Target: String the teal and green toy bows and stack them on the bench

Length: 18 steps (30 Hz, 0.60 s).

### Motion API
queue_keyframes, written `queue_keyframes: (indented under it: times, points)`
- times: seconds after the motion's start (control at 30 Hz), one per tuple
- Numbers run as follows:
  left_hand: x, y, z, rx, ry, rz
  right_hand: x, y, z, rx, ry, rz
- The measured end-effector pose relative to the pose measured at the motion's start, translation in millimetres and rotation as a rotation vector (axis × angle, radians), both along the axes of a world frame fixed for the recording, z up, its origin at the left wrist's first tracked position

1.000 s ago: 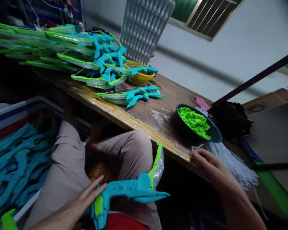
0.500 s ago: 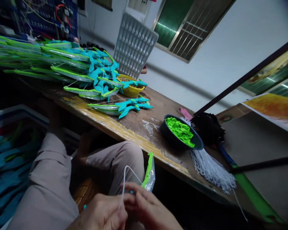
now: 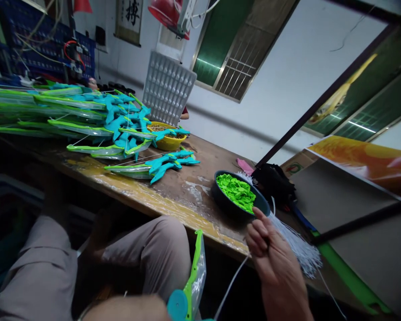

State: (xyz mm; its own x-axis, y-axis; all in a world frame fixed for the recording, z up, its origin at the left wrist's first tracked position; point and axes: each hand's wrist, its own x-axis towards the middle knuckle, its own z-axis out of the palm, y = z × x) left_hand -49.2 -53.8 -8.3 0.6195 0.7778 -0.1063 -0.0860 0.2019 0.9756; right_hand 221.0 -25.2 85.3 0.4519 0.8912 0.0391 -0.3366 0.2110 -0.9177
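Low at the frame's bottom edge, my left hand point(image 3: 130, 308) is blurred and partly cut off, closed at the teal lower part of a toy bow point(image 3: 194, 276). Its fingertips are hidden. The bow has a lime-green limb with a clear plastic strip and a round teal disc, and its limb points up beside my knee. Farther right, my right hand point(image 3: 276, 263) is closed on a white cord point(image 3: 233, 281), which runs slackly down toward the bow's base. The hand is raised in front of the table edge, near a dark bowl point(image 3: 217, 203) of bright green pieces point(image 3: 235, 191).
Many teal-and-green toy bows point(image 3: 87, 120) are piled on the wooden table point(image 3: 207, 156) at left. Behind them are a yellow bowl point(image 3: 169, 143) of small parts and a grey moulded tray point(image 3: 167, 89). A bundle of white cords point(image 3: 300, 249) hangs over the table's right edge, by a black bag point(image 3: 276, 185).
My hands have parted: the right moved up and rightward, drawing the white cord out, while the left stayed low by the toy bow. The view has shifted slightly to the right and upward.
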Motion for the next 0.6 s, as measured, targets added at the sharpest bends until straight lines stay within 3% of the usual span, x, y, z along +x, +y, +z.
queue_keyframes:
  times: [0.07, 0.13, 0.23, 0.33, 0.47, 0.6]
  points:
    - [20.8, 22.3, 8.9, 0.071, 0.059, 0.013, 7.1, -3.9, 3.4, 0.000, -0.128, 0.008]
    - [55.9, 39.6, 11.3, 0.160, 0.174, 0.163, 10.6, -9.3, 1.8, -0.044, -0.246, 0.083]
    - [113.4, 47.8, 1.7, 0.112, 0.224, 0.212, 13.7, -16.8, -6.5, -0.140, -0.408, 0.220]
    - [147.6, 40.3, -13.3, 0.022, 0.206, 0.208, 14.9, -23.0, -14.2, -0.150, -0.624, 0.303]
    - [146.4, 37.5, -21.8, -0.156, 0.129, 0.255, 11.9, -29.5, -17.0, -0.177, -0.709, 0.270]
    - [121.9, 45.5, -11.3, -0.343, -0.096, 0.183, 5.2, -30.1, -13.0, -0.032, -0.945, 0.183]
